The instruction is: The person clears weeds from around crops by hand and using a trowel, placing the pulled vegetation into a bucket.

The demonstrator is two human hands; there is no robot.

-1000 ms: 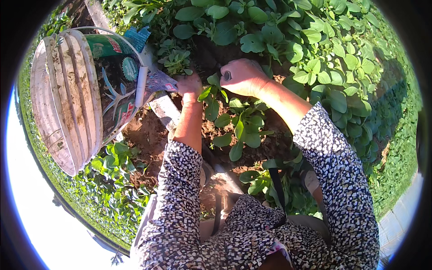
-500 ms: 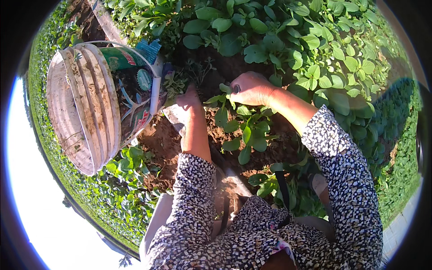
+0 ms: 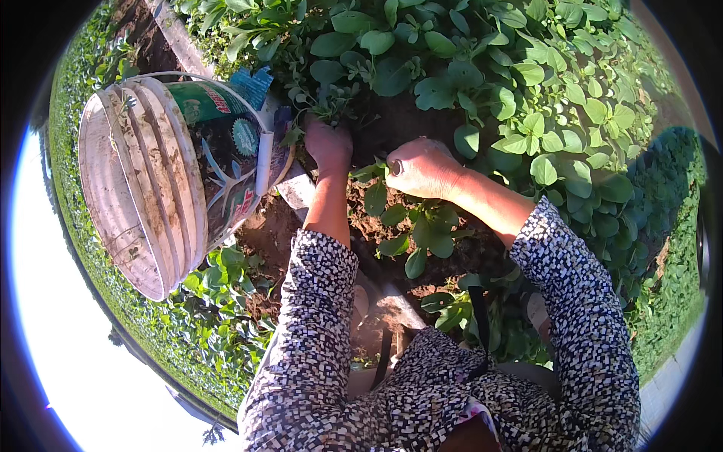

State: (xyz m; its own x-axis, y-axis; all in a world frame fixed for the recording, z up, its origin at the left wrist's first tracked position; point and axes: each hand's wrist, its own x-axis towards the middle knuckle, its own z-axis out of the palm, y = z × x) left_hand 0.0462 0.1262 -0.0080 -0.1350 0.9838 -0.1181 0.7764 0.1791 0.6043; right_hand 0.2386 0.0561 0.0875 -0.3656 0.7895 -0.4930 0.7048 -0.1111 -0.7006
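Reaching now farther forward beside the bucket (image 3: 169, 173) with left hand (image 3: 329, 145), likely bringing small-leaved plants (image 3: 331, 103) within grasp, with hidden hold impossible to tell; with right hand (image 3: 423, 167) curled, contents unclear.

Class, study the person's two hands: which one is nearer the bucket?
The left hand, reaching among small leaves just right of the bucket; the right hand is farther away, beside the broad-leaved plant in the middle.
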